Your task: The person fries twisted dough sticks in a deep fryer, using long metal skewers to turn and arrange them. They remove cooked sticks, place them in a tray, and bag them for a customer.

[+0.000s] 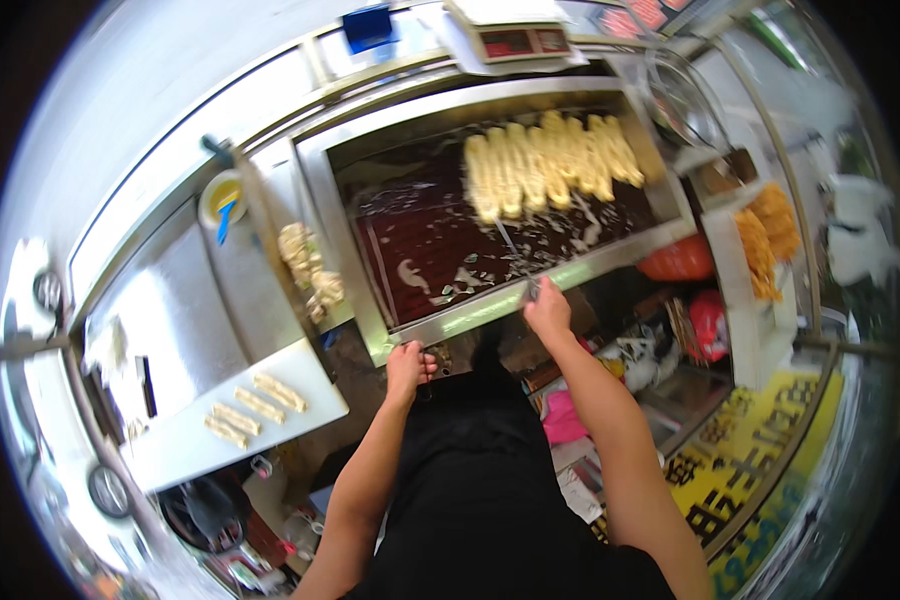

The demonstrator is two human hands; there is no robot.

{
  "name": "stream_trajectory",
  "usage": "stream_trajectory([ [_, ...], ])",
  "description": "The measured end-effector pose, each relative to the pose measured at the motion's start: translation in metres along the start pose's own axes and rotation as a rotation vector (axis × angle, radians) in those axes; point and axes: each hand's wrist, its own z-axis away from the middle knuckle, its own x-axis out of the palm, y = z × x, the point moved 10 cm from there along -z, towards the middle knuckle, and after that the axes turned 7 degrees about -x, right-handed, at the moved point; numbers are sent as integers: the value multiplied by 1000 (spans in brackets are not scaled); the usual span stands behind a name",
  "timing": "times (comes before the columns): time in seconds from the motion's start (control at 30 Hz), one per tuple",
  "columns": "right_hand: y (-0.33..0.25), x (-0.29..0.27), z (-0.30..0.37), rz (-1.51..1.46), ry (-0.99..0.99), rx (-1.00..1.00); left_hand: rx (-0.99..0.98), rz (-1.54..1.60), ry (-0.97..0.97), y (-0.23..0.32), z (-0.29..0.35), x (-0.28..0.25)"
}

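A rectangular metal fryer (510,308) holds dark oil (410,240). Several pale yellow fried dough sticks (545,165) float side by side in its far right part. My right hand (548,308), at the near rim, is closed on a thin metal tool (510,240) that reaches over the oil toward the dough sticks; its exact kind is blurred. Next to the fryer's near left corner, my left hand (408,370) has its fingers curled together. What it grips, if anything, I cannot make out.
On the left, raw dough strips (260,403) lie on a white board (315,385) beside a steel worktop (190,300). A bowl with a blue-handled utensil (226,215) stands farther back. Orange-brown fried food (767,235) sits at right; a scale (520,40) stands behind the fryer.
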Motion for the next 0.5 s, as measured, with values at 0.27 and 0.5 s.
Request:
stream_trajectory([
  [0.27,25,-1,-5,96,5,150,-124,51,-191,-40,-19,-10],
  [0.5,38,-21,35,-80,-20,176,-142,-277,-31,-30,-4,-22],
])
